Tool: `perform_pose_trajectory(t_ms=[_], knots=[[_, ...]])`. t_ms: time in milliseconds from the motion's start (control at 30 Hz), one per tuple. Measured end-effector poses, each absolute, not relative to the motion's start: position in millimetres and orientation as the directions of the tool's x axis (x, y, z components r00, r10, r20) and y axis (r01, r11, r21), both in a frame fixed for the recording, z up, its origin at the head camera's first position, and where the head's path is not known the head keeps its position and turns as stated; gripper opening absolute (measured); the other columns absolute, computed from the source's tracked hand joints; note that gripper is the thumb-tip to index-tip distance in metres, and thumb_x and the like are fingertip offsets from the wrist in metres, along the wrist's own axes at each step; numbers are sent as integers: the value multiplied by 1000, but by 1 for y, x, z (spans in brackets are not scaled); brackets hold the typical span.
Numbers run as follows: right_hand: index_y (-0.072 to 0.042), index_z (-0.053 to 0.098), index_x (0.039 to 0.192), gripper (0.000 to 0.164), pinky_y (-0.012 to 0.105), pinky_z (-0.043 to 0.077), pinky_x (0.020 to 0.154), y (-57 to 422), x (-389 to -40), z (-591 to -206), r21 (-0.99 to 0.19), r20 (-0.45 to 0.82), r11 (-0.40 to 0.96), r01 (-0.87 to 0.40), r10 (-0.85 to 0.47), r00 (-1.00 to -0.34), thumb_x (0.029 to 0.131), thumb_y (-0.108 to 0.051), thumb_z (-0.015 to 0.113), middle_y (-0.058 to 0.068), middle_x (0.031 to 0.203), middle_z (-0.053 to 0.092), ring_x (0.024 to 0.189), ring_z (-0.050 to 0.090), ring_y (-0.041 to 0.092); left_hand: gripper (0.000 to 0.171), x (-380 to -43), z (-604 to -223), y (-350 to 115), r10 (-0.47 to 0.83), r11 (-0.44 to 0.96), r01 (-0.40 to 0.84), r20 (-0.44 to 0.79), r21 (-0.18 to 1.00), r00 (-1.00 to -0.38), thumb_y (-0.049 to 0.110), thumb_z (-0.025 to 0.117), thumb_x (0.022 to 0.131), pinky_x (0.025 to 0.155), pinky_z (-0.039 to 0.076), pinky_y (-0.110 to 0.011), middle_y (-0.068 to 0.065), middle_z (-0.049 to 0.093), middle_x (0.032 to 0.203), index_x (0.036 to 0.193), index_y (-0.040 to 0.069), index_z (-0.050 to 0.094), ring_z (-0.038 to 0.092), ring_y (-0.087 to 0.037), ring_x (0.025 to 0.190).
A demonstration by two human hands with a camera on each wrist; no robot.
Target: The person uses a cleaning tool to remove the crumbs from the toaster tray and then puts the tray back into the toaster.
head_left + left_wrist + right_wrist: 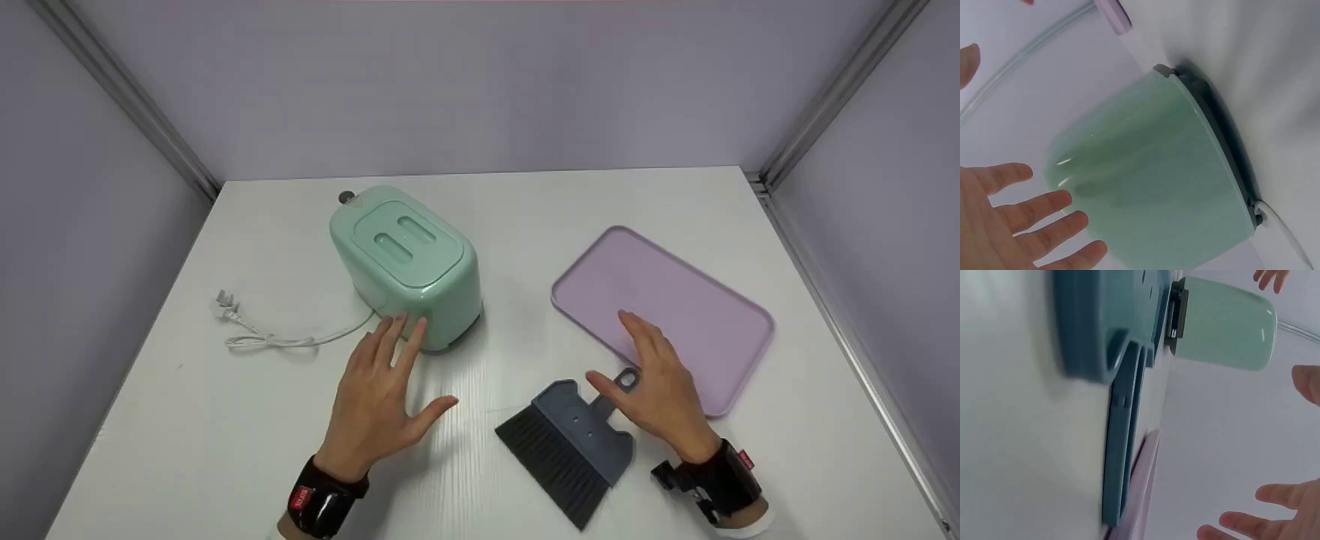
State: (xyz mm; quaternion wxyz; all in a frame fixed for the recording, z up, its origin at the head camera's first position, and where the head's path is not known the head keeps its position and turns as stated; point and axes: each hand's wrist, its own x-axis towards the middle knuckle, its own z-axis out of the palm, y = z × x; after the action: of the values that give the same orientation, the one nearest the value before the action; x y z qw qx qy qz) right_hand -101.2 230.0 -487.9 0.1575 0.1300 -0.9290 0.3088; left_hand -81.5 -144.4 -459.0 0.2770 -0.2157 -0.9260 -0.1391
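Note:
A mint-green toaster (pixel 409 240) with a lid on top stands at the left back of the table; its near end fills much of the left wrist view. My left hand (pixel 375 401), fingers spread and holding nothing, hovers in front of that end. A small brush (pixel 581 435) with blue-grey body and black bristles lies flat on the table between the hands. Its looped handle points toward the lilac tray (pixel 675 300). Above the handle and the tray's near edge, my right hand (pixel 660 386) is raised with its fingers extended, holding nothing.
A white power cord (pixel 281 341), bundled midway, runs left from the toaster to a plug (pixel 225 304). The white table (pixel 225 450) is bordered by pale panels at the back and both sides. Each wrist wears a black strap with a camera.

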Motion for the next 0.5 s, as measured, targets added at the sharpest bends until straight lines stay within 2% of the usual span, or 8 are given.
perform_pose_trajectory(t_ms=[167, 267, 400, 500], knots=[[-14, 38, 148, 80, 56, 48, 93, 207, -110, -490, -704, 313, 620, -347, -167, -935, 82, -42, 75, 12, 141, 49, 122, 53, 37, 86, -94, -446, -144, 362, 844, 530, 639, 85, -679, 63, 64, 80, 107, 40, -50, -20, 51, 140, 144, 8, 45, 48, -36, 131], [-14, 41, 145, 73, 54, 51, 93, 191, -115, -491, -819, 243, 490, -298, -174, -954, 84, -35, 74, 10, 138, 52, 117, 56, 41, 82, -105, -441, -143, 379, 827, 558, 657, 76, -651, 59, 65, 82, 109, 38, -49, -19, 51, 140, 143, 8, 46, 46, -35, 132], [-10, 45, 141, 63, 51, 54, 89, 169, -126, -491, -915, 127, 356, -190, -192, -973, 88, -28, 71, 20, 132, 56, 112, 60, 41, 80, -121, -437, -141, 396, 811, 580, 652, 83, -647, 54, 67, 82, 112, 34, -52, -19, 50, 141, 144, 8, 45, 44, -36, 134], [-3, 44, 140, 58, 53, 54, 88, 153, -137, -491, -963, 12, 258, -74, -233, -972, 91, -23, 67, 30, 130, 54, 109, 60, 43, 79, -134, -437, -140, 408, 804, 588, 637, 90, -654, 52, 68, 83, 113, 32, -56, -19, 49, 142, 144, 8, 44, 43, -37, 135]])
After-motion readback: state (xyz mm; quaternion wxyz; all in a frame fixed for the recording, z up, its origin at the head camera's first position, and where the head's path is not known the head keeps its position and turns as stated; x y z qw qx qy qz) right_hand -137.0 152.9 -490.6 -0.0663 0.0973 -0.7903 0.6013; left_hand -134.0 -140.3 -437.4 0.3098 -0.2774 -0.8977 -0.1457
